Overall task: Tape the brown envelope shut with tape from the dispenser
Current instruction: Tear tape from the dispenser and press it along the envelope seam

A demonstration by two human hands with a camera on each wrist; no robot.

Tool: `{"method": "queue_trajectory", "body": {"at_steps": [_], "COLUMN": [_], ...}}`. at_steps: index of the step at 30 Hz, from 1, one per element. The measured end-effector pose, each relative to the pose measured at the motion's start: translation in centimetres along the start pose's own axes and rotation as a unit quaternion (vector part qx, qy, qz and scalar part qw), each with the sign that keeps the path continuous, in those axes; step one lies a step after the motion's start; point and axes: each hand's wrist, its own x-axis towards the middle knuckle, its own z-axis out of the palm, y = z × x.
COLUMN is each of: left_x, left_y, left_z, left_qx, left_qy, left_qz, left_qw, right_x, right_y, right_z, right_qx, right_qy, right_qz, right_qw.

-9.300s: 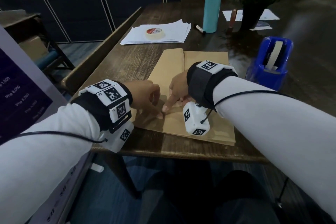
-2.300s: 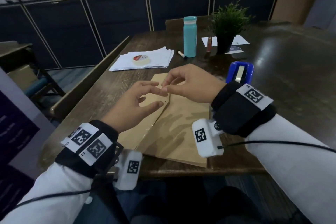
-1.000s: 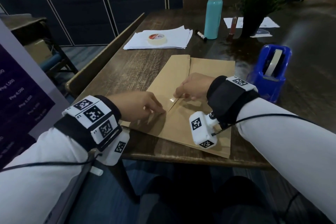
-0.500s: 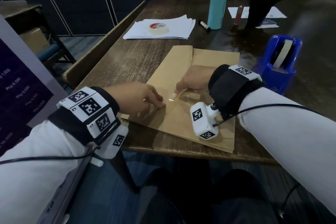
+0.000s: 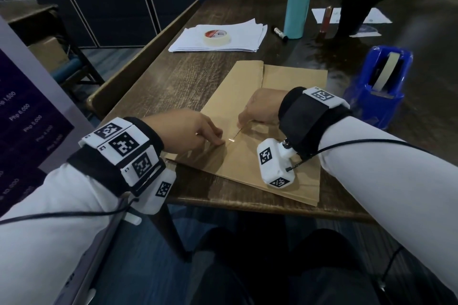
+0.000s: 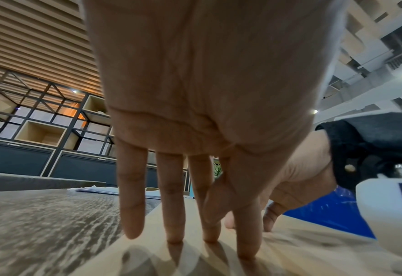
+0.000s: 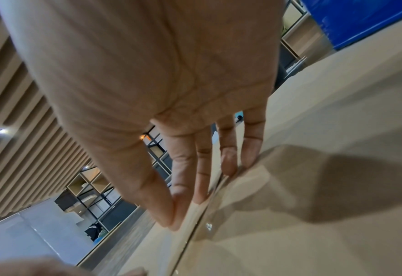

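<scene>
The brown envelope (image 5: 270,126) lies flat on the tabletop (image 5: 173,86) beneath both hands, its flap folded down, and a short strip of clear tape (image 5: 235,134) now glints across the flap edge between our fingertips. A couple of seconds ago we held that strip in the air above the paper; it has since come down onto the seam, which we take to mean the piece is placed and only needs rubbing flat. Our left hand (image 5: 190,131) rests with straight fingers (image 6: 247,240) spread on the flap, on the near end of the strip. Our right hand (image 5: 262,109) presses its straight fingers (image 7: 202,177) along the seam just beyond, gripping nothing. The blue dispenser (image 5: 376,86) stands past our right wrist, well apart from the envelope. Further out from our left hand, a loose tape roll (image 5: 217,36) sits on white papers (image 5: 245,37), with a teal bottle (image 5: 297,0) beyond
</scene>
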Motion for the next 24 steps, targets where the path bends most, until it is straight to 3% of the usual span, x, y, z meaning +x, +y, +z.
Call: {"method": "queue_trajectory", "body": {"at_steps": [11,19,24], "left_x": [-0.1,-0.4,-0.8], "left_y": [-0.2,1.1,3.0], "left_z": [0.1,-0.5,-0.5], "left_qx": [-0.02,-0.014,0.07], "left_qy": [-0.008,0.023,0.032], "left_qz": [-0.011,-0.025,-0.03], "left_qw": [1.0,0.999,0.997], "right_x": [0.2,0.2,0.1], "right_y": [0.0,0.1,0.2], "right_z": [0.2,0.4,0.4], "right_qx": [-0.017,0.0,0.005], "right_qy": [-0.003,-0.002,0.002], "right_qz": [-0.004,-0.013,-0.014], "right_qw": [1.0,1.0,1.0]}}
